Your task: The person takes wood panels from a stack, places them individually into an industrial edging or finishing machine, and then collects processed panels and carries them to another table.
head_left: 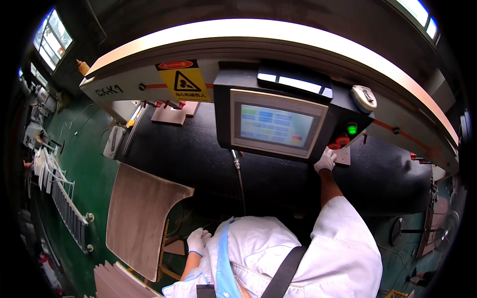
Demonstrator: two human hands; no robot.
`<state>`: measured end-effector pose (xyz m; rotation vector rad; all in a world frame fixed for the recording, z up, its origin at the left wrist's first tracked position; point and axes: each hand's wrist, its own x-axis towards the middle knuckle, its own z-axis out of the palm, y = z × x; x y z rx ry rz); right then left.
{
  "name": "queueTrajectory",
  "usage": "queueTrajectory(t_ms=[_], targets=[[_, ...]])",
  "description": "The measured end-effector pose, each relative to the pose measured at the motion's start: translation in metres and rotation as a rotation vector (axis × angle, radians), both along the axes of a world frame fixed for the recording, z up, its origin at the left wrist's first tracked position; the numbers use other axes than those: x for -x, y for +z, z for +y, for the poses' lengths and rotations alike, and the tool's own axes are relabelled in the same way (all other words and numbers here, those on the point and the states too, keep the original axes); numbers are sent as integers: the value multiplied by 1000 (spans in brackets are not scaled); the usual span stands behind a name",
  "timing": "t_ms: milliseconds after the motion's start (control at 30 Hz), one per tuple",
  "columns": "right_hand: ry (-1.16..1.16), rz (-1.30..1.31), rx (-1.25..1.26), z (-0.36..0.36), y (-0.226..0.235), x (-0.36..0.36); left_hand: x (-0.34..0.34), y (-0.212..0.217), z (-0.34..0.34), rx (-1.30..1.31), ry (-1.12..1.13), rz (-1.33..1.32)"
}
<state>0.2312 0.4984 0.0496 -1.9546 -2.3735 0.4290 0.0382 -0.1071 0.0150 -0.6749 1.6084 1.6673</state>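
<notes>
My right hand (325, 161), in a white glove, reaches up to the lower right corner of a black control box. Its fingers are stretched toward the red buttons (342, 141) beside the touchscreen (273, 125); whether one is pressed I cannot tell. Behind the hand, a small brown board (343, 155) lies on the black machine bed (198, 144). My left hand (198, 240), also gloved in white, hangs low beside my body. Its fingers are loosely bent and apart, with nothing seen in them. A large brown panel with a curved cutout (136, 218) stands to its left.
A long machine beam (184, 67) with a yellow warning sign (184, 84) spans the front. A green lamp (352, 129) glows above the red buttons. More brown boards (117, 280) are stacked at the lower left. A roller conveyor (67, 211) stands on the green floor (82, 129).
</notes>
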Motion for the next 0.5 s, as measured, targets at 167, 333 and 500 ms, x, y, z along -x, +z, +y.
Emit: queueTrajectory(t_ms=[167,333,500], targets=[[132,283,-187,51,-25,-81,64,20,44,-11,-221,120],[-379,626,-615,30,61,-44,106,15,12,106,-163,176],[-344,751,-812,64,163,-87,125,-1,48,134,-265,169]])
